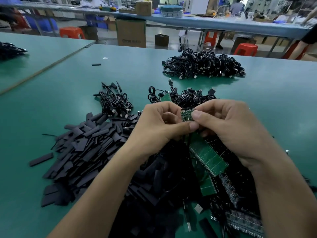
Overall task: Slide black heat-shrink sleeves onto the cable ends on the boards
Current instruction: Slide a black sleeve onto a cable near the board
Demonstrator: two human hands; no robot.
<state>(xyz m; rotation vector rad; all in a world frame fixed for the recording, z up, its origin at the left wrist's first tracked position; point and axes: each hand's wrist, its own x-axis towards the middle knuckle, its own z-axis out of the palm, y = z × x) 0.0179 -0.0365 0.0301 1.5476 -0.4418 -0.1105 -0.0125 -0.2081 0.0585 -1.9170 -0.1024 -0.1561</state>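
Observation:
A small green circuit board [186, 114] is pinched between both hands above the table. My left hand [159, 126] curls around its left and lower edge, thumb under it. My right hand [228, 124] pinches its right edge with thumb and fingers. A longer green board strip [208, 156] hangs below the hands. A big heap of flat black heat-shrink sleeves [89, 148] lies to the left and under my forearms. Whether a sleeve is in either hand is hidden by the fingers.
Black cable bundles lie behind the hands [188, 97], left of them [116, 102] and in a far pile [204, 66]. More boards with cables [240, 212] lie at the lower right. A stray sleeve [96, 64] lies on the green table [51, 100]. Stools and boxes stand beyond.

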